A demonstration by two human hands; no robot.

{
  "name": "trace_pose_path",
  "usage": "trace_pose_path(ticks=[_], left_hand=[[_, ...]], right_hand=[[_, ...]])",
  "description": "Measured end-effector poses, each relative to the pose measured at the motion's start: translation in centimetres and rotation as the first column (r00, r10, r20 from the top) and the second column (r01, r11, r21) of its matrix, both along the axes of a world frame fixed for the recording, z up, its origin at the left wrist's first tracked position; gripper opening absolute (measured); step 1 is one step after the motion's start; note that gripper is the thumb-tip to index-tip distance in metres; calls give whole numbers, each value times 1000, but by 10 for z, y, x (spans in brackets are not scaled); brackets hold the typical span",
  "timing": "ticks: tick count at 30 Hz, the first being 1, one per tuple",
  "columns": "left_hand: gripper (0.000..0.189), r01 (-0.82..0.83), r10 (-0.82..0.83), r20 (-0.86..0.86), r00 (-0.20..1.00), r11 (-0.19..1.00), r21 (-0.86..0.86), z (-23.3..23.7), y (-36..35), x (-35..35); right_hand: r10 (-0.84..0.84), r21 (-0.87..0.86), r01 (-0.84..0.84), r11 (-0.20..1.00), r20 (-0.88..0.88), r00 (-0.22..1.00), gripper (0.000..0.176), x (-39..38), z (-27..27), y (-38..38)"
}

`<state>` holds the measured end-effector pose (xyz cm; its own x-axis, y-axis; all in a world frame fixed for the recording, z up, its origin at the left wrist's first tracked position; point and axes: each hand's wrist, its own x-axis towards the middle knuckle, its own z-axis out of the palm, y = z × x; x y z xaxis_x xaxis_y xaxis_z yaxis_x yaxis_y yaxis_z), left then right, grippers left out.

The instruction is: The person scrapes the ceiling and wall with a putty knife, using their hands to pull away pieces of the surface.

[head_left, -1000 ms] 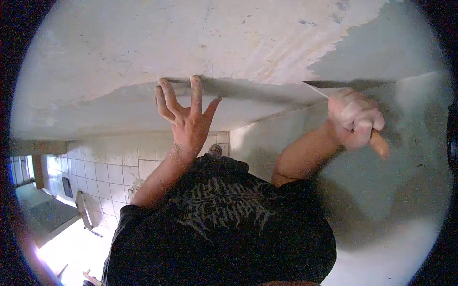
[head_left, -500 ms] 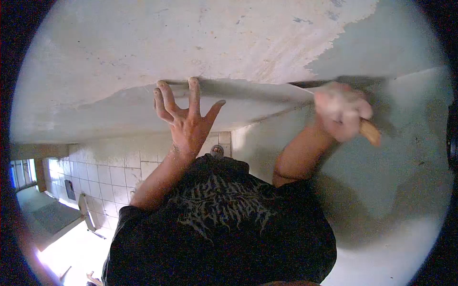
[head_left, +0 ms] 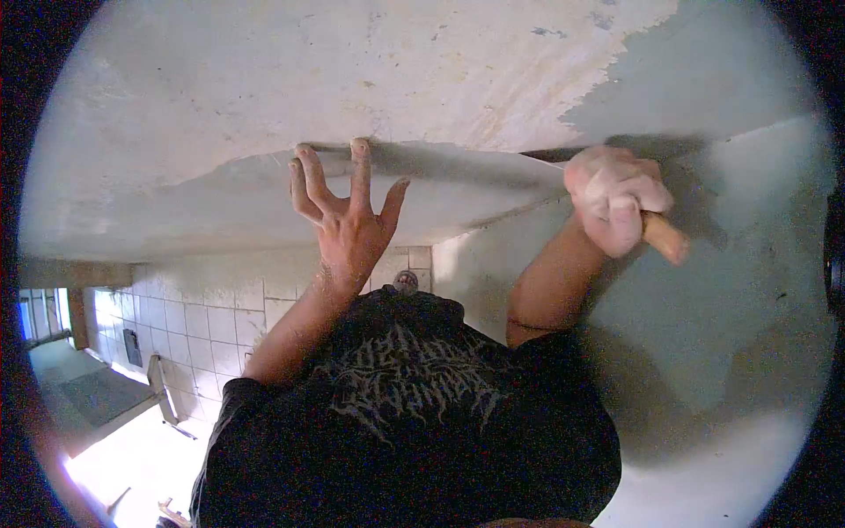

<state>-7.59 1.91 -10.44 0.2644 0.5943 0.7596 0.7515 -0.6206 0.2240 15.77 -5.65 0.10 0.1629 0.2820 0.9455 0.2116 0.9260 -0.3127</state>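
My right hand (head_left: 614,198) is wrapped round a wooden-handled scraper (head_left: 666,238). The handle's end sticks out below the fist, and its thin blade, mostly hidden, points left along the wall. Against the same wall (head_left: 422,79), my left hand (head_left: 348,220) has its fingers spread, the tips touching the surface and nothing held. Between the hands runs the ragged edge of a pale, worn area over a smoother grey-green layer (head_left: 475,172).
A second wall (head_left: 704,334) meets this one in a corner on the right, close to my right arm. White tiles (head_left: 211,321) lie below at the left. A window (head_left: 44,312) and a bright area are at the far left.
My right hand has shifted slightly left and up along the wall with the scraper, and shows less blur. My left hand stays braced in nearly the same place.
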Motion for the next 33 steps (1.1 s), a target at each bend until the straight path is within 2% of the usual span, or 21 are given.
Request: trace_pose_path(ticks=[2,3,7,9,10,12,13,15,16,18,20,22,23,24,25,26,27,28,30,31,33], left_hand=[[81,-1,1,2,1000,1000,0,2,1,0],[80,-5,5,4,1000,1000,-12,3,0,0],[73,-21,22,17,1000,999,-34,5,-1,1],[72,-37,38,20,999,998,-43,6,-2,1],[72,-34,35,22,999,999,-38,8,-2,0],[72,-26,27,17,999,999,-39,11,-2,-2],[72,-12,12,13,1000,1000,-29,11,-3,-3],[68,-23,24,11,1000,998,-56,13,-3,-5],[68,-13,13,8,1000,999,-37,18,-4,-9],[65,131,-122,71,990,981,-144,26,-9,-21],[55,213,-189,143,971,961,-177,24,-21,-28],[44,562,-489,278,827,740,-369,15,-28,-29],[44,565,-499,265,825,737,-370,8,-32,-25],[36,644,-391,511,765,477,-599,2,-36,-21],[30,706,-184,682,707,141,-694,-1,-39,-17],[30,703,-193,677,710,140,-698,1,-41,-15],[28,762,-119,757,643,-2,-648,5,-42,-13],[28,807,-26,817,576,-137,-574,8,-43,-11],[27,786,-85,795,601,-119,-607,9,-33,-6],[26,771,-141,775,616,-95,-629,11,-25,-4],[25,786,-189,781,596,-61,-615,27,-9,1]], right_hand=[[213,14,-212,977,-44,976,19,2,13,-7],[39,-7,-39,999,27,999,20,3,21,-14],[103,-33,-99,995,119,988,22,-10,17,1],[122,13,-122,992,-78,989,22,-7,15,-4],[120,17,-119,993,-75,990,22,-10,14,-3],[226,-201,-216,956,30,974,24,-19,12,-2],[212,-190,-203,961,28,977,24,-20,7,-6],[428,-250,-436,864,-90,899,29,-21,-12,-9],[420,-232,-428,873,-85,903,29,-24,-25,-11],[566,-42,-624,780,-377,733,37,-38,-54,-17],[485,28,-532,846,-455,747,40,-58,-75,-26],[407,86,-432,898,-540,737,44,-77,-88,-30],[280,64,-305,950,-604,746,46,-85,-95,-32],[151,30,-176,984,-661,735,48,-94,-100,-35],[150,37,-168,985,-665,732,48,-102,-106,-38],[14,-77,-89,993,-676,736,50,-110,-112,-41],[-123,-191,-11,981,-674,729,51,-117,-116,-46],[-126,-190,-7,982,-680,722,51,-123,-119,-51],[-275,-369,44,928,-602,750,48,-134,-125,-60],[-275,-364,46,930,-609,744,48,-135,-129,-66],[-278,-573,112,812,-212,937,52,-126,-137,-80]])
